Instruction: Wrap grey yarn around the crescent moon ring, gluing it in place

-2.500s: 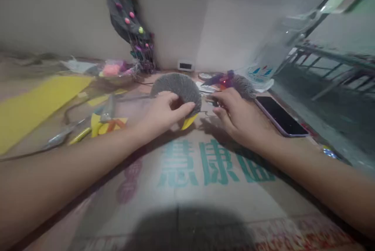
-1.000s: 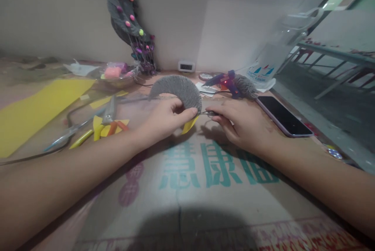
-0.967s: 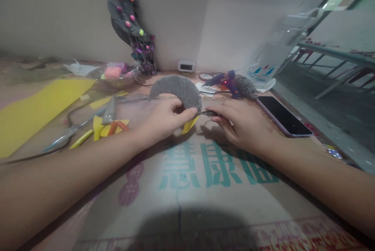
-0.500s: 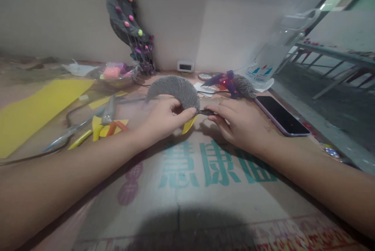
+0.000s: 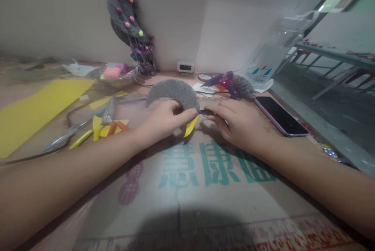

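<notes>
"What could go wrong there?"

"If the left hand (image 5: 168, 116) loosens its pinch on the grey crescent (image 5: 175, 86), I'd fear the small dark tool (image 5: 206, 112), gripped in the right hand (image 5: 236, 117), slipping and snagging the yarn (image 5: 190, 94)."

"And the shape?"

"A fat curve over printed cardboard (image 5: 117, 219), ridged with windings, its bare yellow tip (image 5: 191, 125) smooth like card."

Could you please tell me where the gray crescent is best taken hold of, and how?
Probably hold the gray crescent by its broad middle, from the far side: its outer curve is free there, while the left hand grips its right end, near the small dark tool in the right hand.
</notes>
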Available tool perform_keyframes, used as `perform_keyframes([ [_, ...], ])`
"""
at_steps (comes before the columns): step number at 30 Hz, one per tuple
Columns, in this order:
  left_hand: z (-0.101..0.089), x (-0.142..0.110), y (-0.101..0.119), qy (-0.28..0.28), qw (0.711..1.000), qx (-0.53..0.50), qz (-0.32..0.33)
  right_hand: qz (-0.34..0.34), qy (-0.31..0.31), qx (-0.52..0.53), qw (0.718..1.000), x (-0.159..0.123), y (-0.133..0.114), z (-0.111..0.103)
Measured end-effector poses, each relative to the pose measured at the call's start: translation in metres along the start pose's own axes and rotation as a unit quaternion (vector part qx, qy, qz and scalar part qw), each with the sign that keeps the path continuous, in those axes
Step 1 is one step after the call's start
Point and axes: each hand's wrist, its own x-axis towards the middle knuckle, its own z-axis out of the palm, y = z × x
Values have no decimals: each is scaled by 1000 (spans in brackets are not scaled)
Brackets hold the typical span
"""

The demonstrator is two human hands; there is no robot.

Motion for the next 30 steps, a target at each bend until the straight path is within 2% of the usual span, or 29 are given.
perform_keyframes([
  [10, 2, 2, -6, 6, 1000, 8, 27, 5, -24, 28, 999, 0, 4, -1],
  [17, 1, 2, -4, 8, 1000, 10, 27, 6, -28, 19, 999, 0, 4, -2],
  [30, 2, 4, -10, 23, 999, -4, 37, 21, -25, 69, 997, -4, 3, -1],
])
